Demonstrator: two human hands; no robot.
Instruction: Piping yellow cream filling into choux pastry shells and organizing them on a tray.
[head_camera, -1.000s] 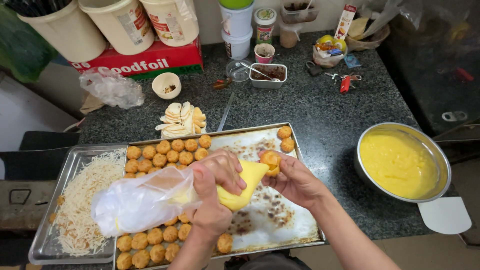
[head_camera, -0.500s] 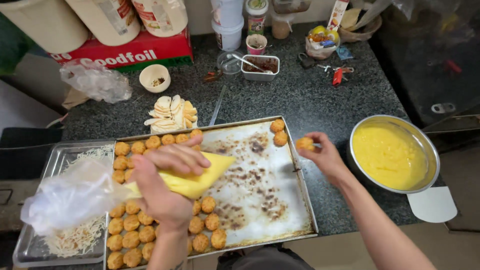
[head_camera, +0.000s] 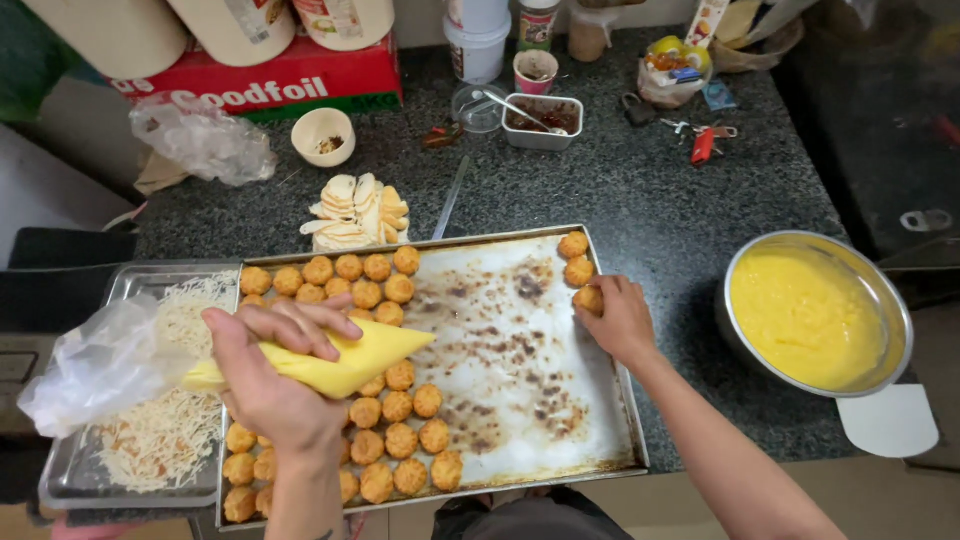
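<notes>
Left hand (head_camera: 268, 385) grips the yellow piping bag (head_camera: 340, 362); right hand (head_camera: 618, 320) pinches a pastry ball (head_camera: 588, 298). Squeezing might leak filling onto the baking tray (head_camera: 500, 400).

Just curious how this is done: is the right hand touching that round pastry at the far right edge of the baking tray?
Touching. The head view shows the right hand with fingertips on the round pastry, no gap between them.

We count two trays: a baking tray (head_camera: 520, 360) and a smaller tray of shredded cheese (head_camera: 130, 290). We see three pastry balls (head_camera: 578, 270) at its right edge, one piping bag (head_camera: 330, 362), one steel bowl of yellow cream (head_camera: 815, 315).
</notes>
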